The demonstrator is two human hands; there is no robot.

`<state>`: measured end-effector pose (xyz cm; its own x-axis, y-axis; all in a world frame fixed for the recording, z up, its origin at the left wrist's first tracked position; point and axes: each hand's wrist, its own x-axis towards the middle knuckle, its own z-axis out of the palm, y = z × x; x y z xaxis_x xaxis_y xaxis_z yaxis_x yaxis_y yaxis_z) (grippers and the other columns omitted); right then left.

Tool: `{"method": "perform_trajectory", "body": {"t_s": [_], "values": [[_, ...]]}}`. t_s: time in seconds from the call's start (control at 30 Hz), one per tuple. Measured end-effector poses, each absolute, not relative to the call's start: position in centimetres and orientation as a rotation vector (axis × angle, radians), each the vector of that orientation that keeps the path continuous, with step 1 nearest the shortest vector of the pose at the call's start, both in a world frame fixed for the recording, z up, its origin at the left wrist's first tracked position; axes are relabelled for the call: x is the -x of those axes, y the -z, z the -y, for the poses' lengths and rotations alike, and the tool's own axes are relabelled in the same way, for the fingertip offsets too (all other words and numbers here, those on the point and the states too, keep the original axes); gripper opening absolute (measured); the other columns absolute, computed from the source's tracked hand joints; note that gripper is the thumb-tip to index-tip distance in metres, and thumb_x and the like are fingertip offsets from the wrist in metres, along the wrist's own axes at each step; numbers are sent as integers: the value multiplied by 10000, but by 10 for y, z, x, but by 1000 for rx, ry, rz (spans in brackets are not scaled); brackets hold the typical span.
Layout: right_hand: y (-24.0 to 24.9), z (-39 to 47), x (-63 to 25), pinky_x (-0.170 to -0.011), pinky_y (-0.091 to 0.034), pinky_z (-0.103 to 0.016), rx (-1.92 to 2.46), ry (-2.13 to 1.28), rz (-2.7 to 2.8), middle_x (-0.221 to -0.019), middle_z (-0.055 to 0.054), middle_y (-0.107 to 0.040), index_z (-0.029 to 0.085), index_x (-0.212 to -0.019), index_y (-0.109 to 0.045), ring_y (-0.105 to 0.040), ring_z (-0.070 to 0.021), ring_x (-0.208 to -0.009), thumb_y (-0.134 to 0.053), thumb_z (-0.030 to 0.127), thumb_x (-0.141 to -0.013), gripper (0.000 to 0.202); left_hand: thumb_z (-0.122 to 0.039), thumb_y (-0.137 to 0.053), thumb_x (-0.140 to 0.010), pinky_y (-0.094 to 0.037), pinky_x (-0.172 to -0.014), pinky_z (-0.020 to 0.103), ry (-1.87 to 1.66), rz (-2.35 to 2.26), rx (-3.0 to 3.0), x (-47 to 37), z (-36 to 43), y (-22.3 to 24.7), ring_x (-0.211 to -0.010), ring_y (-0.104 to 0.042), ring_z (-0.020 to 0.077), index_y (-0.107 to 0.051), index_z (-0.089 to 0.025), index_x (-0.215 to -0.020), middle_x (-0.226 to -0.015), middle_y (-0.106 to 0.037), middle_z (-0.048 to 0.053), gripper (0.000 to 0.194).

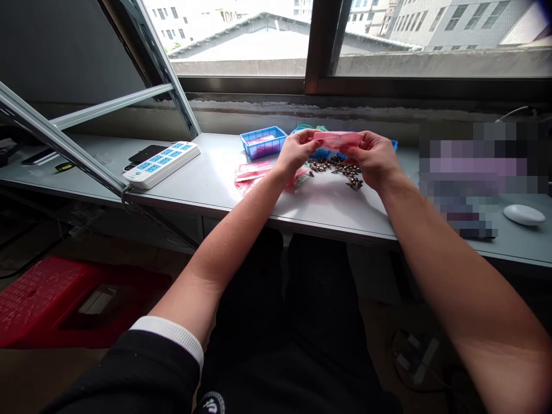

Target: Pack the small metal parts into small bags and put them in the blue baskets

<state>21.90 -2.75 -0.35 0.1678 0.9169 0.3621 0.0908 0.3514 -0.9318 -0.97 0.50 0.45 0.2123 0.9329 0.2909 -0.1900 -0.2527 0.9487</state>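
Pink plastic (338, 140) in both hands (299, 152) partly hides blue baskets (320, 153) behind.

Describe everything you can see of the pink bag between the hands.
The pink bag looks like thin, partly see-through plastic with a slight sheen. It is held roughly level and stretched sideways, one end in the fingers of the left hand, the other in the right hand. It is raised above the table, near the metal pieces. Its contents, if any, cannot be made out.

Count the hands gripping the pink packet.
2: the left hand holds the left end of the pink packet, the right hand its right end. No other hands show.
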Motion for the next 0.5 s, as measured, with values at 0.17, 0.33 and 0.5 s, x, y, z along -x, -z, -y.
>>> {"method": "perform_trajectory", "body": {"t_s": [0.17, 0.33, 0.5], "values": [[7, 21, -220, -1041, -820, -483, 1037, -696, 1244, -1216, -2, -951, 330, -953, -909, -886, -255, -1068, -881, 118, -877, 226, -101, -858, -1048, -690, -1378, 468, -1301, -716, -1411, 10, -16, 4, -1357, -921, 251, -929, -245, -1137, -1327, -981, 59, 184], [1, 28, -215, -924, -822, -473, 1099, -734, 1179, -1121, -35, -939, 324, -943, -935, -882, -250, -988, -750, 129, -936, 269, -71, -701, -1085, -718, -1359, 501, -1246, -731, -1342, 8, -20, 4, -1218, -959, 237, -941, -207, -1203, -1259, -982, 74, 301], [-3, 35, -216, -926, -849, -472, 1038, -830, 1179, -1156, -71, -932, 310, -982, -946, -891, -275, -1016, -854, 308, -943, 100, -145, -632, -1110, -722, -1342, 489, -1258, -751, -1300, 11, -14, -2, -1219, -946, 258, -939, -184, -1069, -1315, -987, 123, 313]]}}
